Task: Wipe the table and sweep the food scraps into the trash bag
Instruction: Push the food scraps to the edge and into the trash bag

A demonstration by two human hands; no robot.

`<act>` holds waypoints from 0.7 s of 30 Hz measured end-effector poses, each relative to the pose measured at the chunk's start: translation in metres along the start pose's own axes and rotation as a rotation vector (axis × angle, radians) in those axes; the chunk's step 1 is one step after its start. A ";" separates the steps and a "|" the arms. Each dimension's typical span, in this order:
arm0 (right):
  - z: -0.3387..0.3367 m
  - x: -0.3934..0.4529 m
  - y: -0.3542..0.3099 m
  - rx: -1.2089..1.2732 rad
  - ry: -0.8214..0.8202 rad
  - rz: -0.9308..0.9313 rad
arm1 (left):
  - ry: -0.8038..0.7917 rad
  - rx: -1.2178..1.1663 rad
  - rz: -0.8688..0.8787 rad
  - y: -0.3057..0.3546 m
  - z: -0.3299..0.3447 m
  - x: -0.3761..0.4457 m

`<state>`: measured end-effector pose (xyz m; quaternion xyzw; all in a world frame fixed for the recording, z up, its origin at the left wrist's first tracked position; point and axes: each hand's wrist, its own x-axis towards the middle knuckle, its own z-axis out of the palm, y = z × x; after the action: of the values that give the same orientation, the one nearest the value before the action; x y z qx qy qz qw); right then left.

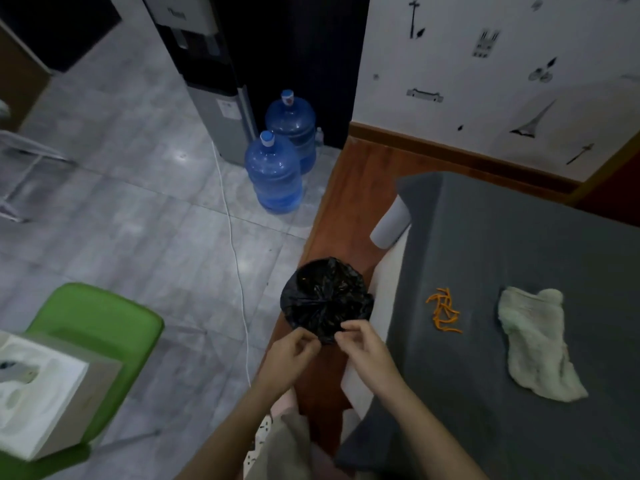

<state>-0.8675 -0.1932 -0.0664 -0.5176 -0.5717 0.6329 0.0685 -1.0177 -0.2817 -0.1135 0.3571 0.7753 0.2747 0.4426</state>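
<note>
A black trash bag (325, 299) sits bunched beside the counter (519, 237), its crinkled plastic gathered toward the near edge; what lies inside cannot be made out. The left hand (289, 355) and right hand (363, 344) both pinch that gathered edge, fingers curled close together. On the grey-covered counter, orange food scraps (444, 310) lie near a pale crumpled cloth (535, 341), apart from it. Two blue water jugs (275, 174) stand on the floor beyond.
</note>
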 end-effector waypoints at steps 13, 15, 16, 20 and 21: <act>0.066 0.129 0.104 0.264 0.271 0.490 | -0.136 -0.119 -0.276 -0.109 -0.006 0.092; 0.077 0.155 0.138 0.297 0.329 0.517 | -0.101 -0.134 -0.343 -0.145 0.012 0.119; 0.082 0.168 0.155 0.303 0.340 0.541 | -0.094 -0.127 -0.364 -0.163 0.021 0.131; 0.094 0.224 0.213 0.303 0.271 0.661 | -0.094 0.015 -0.354 -0.218 0.050 0.188; 0.093 0.237 0.226 0.303 0.280 0.687 | -0.081 0.033 -0.346 -0.228 0.055 0.203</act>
<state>-0.9297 -0.1695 -0.4006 -0.7438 -0.2507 0.6196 0.0059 -1.1113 -0.2493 -0.4070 0.2362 0.8112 0.1673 0.5082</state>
